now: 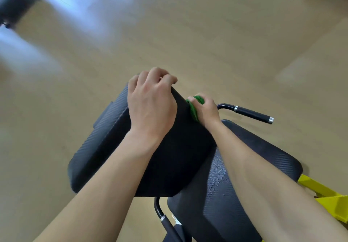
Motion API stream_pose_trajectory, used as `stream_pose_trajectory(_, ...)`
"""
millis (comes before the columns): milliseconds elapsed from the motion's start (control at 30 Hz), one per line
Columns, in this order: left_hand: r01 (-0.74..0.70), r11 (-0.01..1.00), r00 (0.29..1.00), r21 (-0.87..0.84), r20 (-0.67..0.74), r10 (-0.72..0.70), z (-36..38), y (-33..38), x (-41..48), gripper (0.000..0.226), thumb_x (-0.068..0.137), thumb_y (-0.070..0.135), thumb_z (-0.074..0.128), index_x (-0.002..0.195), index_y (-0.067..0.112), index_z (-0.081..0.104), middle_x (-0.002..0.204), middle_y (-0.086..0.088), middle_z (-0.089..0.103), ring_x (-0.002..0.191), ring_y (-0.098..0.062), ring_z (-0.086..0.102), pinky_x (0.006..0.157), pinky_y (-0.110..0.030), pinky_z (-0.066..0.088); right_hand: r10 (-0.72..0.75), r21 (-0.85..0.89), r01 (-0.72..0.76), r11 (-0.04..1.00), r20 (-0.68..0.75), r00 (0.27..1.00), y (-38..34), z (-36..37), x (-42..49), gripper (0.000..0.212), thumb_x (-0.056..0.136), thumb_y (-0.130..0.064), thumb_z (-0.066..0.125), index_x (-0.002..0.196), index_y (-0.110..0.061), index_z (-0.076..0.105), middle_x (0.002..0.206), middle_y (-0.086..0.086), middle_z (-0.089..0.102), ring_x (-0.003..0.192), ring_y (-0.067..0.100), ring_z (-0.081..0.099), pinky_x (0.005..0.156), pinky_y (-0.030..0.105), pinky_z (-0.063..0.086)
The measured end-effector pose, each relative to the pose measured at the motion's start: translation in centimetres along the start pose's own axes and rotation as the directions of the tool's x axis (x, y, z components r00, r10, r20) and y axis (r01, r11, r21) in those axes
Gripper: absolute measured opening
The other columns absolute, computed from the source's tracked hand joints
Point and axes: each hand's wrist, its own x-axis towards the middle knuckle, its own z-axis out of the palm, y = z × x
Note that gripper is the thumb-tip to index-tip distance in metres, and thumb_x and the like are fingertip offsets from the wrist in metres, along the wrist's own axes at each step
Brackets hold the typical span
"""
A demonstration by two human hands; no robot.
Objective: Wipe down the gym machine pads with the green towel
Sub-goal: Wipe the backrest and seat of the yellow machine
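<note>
A black back pad [175, 158] of the gym machine stands upright in the centre of the head view. My left hand [151, 103] grips its top edge, fingers curled over the far side. My right hand [206, 109] is shut on the green towel [194, 108] and presses it against the pad's right side, near the top. Only a bunched part of the towel shows under my fingers. The black seat pad [235, 200] lies below and to the right, partly hidden by my right forearm.
A black handle bar [252, 113] with silver rings sticks out to the right behind my right hand. Another black handle [165, 221] is at the bottom centre. The yellow frame [325, 202] shows at the lower right. Dark equipment sits at the top-left and top-right corners on the wooden floor.
</note>
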Motion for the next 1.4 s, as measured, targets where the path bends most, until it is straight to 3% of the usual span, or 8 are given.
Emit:
stream_pose_trajectory(200,-0.116,0.993,0.993,-0.001,-0.026,0.116,4.0,2.7,-2.3,0.037,0.084,0.006,0.044,0.096,0.014,0.078,0.11,-0.006,0.071,0.106,-0.03,0.064,0.119,-0.047,0.029,-0.064,0.117,0.059,0.991,0.038,0.997,-0.5,-0.1,0.2,0.023,0.086,-0.036,0.058,0.065,-0.028,0.054,0.064,-0.013,0.053,0.069,0.018,0.052,0.068,0.035,0.043)
stream_pose_trajectory(300,-0.11,0.986,0.994,-0.126,-0.022,0.108,5.3,3.8,-3.6,0.026,0.087,0.003,0.054,0.099,0.009,0.076,0.113,-0.008,0.07,0.112,-0.03,0.062,0.112,-0.041,0.04,-0.154,0.289,0.125,0.949,0.08,0.985,-2.9,0.3,-0.3,0.035,0.096,-0.008,0.053,0.076,-0.037,0.051,0.082,-0.012,0.056,0.083,0.015,0.055,0.085,0.037,0.049)
stream_pose_trajectory(367,-0.067,0.972,0.996,-0.227,0.044,0.078,6.1,4.6,-4.9,0.033,0.093,0.009,0.047,0.114,0.011,0.072,0.132,-0.007,0.065,0.133,-0.027,0.054,0.105,-0.033,0.045,-0.169,0.32,0.127,0.939,0.108,0.98,-0.6,0.1,0.6,0.021,0.087,-0.023,0.06,0.068,-0.029,0.057,0.071,-0.012,0.057,0.075,0.017,0.053,0.075,0.039,0.047)
stream_pose_trajectory(500,-0.02,0.931,0.978,-0.364,0.185,0.093,8.6,5.5,-7.1,0.052,0.091,0.015,0.03,0.13,0.011,0.064,0.145,-0.005,0.058,0.14,-0.021,0.05,0.105,-0.034,0.048,-0.044,0.096,0.036,0.995,0.081,0.996,7.5,-2.1,2.5,0.029,0.078,-0.049,0.06,0.063,-0.025,0.059,0.062,-0.007,0.057,0.066,0.015,0.053,0.068,0.035,0.043)
stream_pose_trajectory(633,0.162,0.869,0.925,-0.468,0.379,0.032,11.4,5.8,-9.9,0.044,0.086,0.016,0.033,0.107,0.018,0.071,0.108,0.005,0.07,0.096,-0.016,0.068,0.081,-0.038,0.058,0.07,-0.357,-0.066,0.932,-0.001,0.998,14.8,-4.4,2.5,0.05,0.09,-0.058,0.049,0.066,-0.015,0.057,0.068,0.003,0.063,0.081,0.033,0.064,0.072,0.041,0.046)
stream_pose_trajectory(867,0.885,0.367,0.39,-0.288,0.888,-0.245,14.9,5.9,-14.3,0.04,0.086,-0.009,0.036,0.086,0.01,0.071,0.089,-0.008,0.072,0.072,-0.02,0.069,0.061,-0.032,0.057,0.104,-0.313,-0.103,0.944,-0.012,0.994,14.7,-3.7,1.8,0.029,0.105,-0.033,0.045,0.114,-0.026,0.071,0.116,0.006,0.072,0.112,0.03,0.062,0.092,0.039,0.047)
stream_pose_trajectory(1167,0.98,0.071,0.198,-0.186,0.954,-0.225,16.7,5.9,-19.1,0.029,0.097,0.001,0.043,0.094,0.011,0.07,0.084,-0.005,0.071,0.066,-0.014,0.065,0.057,-0.023,0.052,0.128,-0.583,-0.06,0.81,0.077,0.989,15.1,-5.3,1.1,0.043,0.097,-0.029,0.043,0.136,-0.036,0.059,0.125,0.002,0.043,0.13,0.03,0.035,0.11,0.046,0.029)
stream_pose_trajectory(1400,0.791,-0.61,0.005,-0.052,0.997,-0.079,21.4,10.2,-17.8,0.036,0.106,0.032,0.043,0.133,0.009,0.053,0.123,-0.015,0.066,0.1,-0.029,0.068,0.072,-0.038,0.059,0.007,-0.666,0.143,0.732,0.218,0.976,15.4,-6.5,2.0,0.058,0.08,-0.012,0.061,0.131,-0.039,0.062,0.122,0.001,0.063,0.115,0.026,0.06,0.09,0.035,0.049)
